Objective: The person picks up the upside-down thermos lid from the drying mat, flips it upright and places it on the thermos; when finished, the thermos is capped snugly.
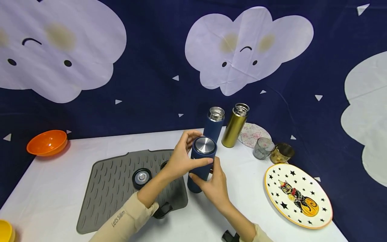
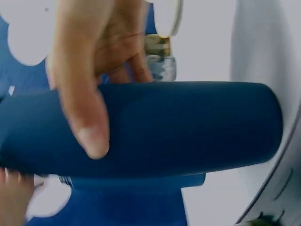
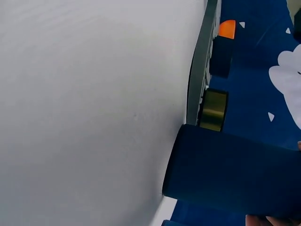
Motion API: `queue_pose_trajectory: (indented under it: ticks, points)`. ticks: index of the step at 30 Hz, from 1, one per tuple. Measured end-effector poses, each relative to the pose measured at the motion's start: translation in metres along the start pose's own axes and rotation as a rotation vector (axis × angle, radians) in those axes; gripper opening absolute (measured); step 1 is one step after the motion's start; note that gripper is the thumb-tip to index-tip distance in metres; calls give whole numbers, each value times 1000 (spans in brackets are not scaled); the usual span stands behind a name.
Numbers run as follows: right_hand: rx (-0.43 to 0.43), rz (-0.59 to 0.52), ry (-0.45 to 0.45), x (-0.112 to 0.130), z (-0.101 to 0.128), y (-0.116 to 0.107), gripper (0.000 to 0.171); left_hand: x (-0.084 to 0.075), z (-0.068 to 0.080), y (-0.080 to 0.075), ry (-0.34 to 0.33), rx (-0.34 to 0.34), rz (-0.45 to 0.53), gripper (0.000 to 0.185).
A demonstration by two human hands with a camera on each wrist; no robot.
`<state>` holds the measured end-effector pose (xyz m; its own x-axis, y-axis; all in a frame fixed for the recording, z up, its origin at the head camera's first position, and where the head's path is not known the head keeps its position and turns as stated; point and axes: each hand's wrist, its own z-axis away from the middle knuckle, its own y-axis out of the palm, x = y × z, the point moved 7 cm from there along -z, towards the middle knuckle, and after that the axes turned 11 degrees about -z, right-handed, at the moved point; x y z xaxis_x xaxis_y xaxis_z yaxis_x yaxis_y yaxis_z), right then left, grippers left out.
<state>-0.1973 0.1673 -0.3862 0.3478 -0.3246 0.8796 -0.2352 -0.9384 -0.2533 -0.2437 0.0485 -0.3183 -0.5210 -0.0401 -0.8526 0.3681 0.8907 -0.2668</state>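
A navy blue thermos bottle [image 1: 198, 178] stands upright between the hands, its steel-topped lid [image 1: 205, 145] on its mouth. My left hand [image 1: 180, 160] curls round its upper end, thumb in front just below the lid's top and fingers behind. Lower on the body, my right hand [image 1: 215, 186] grips from the right; in the left wrist view its thumb [image 2: 91, 136] crosses the bottle's side. The right wrist view shows the base [image 3: 171, 162] close to the tabletop; whether it touches is unclear. Behind stand an uncapped blue bottle [image 1: 213, 127] and an uncapped gold one [image 1: 234, 129].
A grey ridged mat [image 1: 105, 195] carries a black-rimmed lid [image 1: 142, 178] and another, mostly hidden one. Rightward are a floral plate [image 1: 252, 132], clear glass [image 1: 262, 149], amber cup [image 1: 282, 153] and cat plate [image 1: 297, 198]. Orange [image 1: 48, 143] and yellow [image 1: 6, 232] bowls sit left.
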Motion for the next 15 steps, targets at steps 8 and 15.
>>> queue_pose_trajectory:
  ticks: [8,15]
  points:
    - [-15,-9,-4,-1,0,0,69,3,0,1,-4,19,-5,78]
    - [-14,-6,-21,-2,1,1,69,6,-3,6,10,39,62,66]
